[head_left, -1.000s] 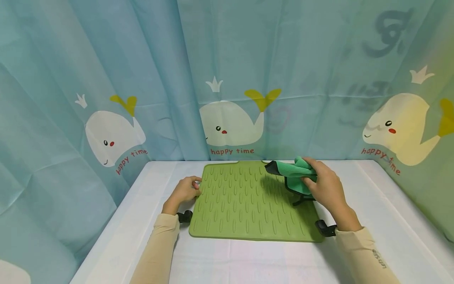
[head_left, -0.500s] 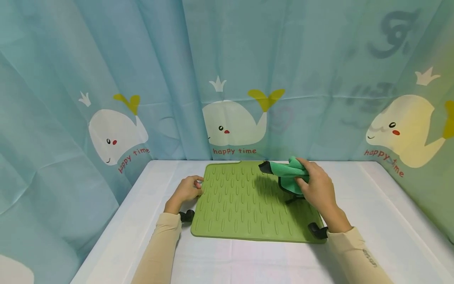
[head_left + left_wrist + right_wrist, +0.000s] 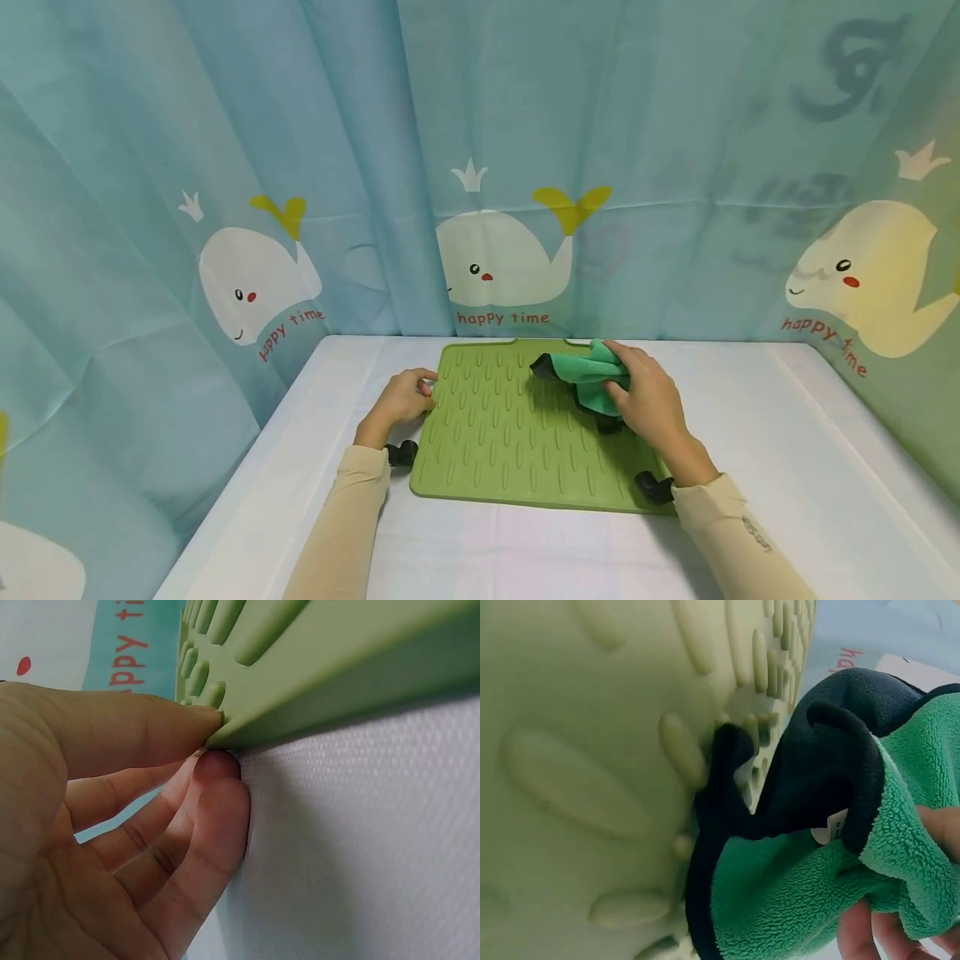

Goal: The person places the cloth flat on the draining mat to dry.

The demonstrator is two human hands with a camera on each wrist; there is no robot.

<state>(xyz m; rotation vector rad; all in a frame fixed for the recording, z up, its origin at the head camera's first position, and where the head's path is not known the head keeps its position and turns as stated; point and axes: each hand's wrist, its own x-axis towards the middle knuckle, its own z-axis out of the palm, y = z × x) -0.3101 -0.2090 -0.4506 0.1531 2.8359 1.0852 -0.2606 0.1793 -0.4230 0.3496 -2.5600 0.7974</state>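
Note:
A green mat [image 3: 517, 433] with rows of raised oval ridges lies flat on the white table. My left hand [image 3: 401, 400] pinches its left edge. In the left wrist view the thumb [image 3: 172, 724] presses the mat's top edge, while the curled fingers sit low against its side. My right hand [image 3: 651, 404] grips a bunched green towel [image 3: 581, 371] with black trim above the mat's right half. Seen from the right wrist, the towel's plush folds [image 3: 780, 892] hang down to the ridges, with a black loop and a small white label showing.
Black wrist-camera mounts [image 3: 654, 487] show at both wrists, the right one over the mat's near right corner. Behind the table [image 3: 765, 450] hangs a blue curtain [image 3: 660, 125] printed with whales.
My right hand has moved left across the mat with the towel. My left hand keeps its place at the mat's left edge. The head view has turned slightly left.

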